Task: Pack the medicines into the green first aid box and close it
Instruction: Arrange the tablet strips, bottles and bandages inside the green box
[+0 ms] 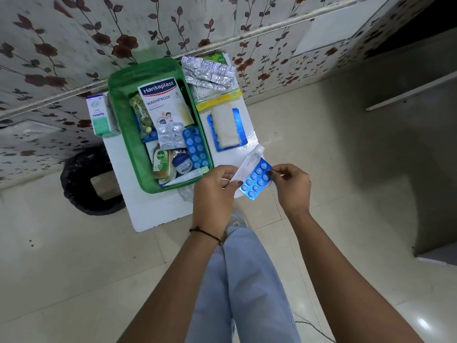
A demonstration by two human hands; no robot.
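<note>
Both hands held items above the surface's near edge: left hand [214, 184] pinched a white tube [248, 164], right hand [291, 184] pinched a blue blister strip [256, 180]. Green first aid box [116, 100] sat open, nearly full, just left. Best laid both flat in the gap near the box's right wall, keeping contents below the rim.

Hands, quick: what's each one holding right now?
Left hand: closed on the white printed ointment tube.
Right hand: pinching the blue foil blister strip of round tablets.
</note>
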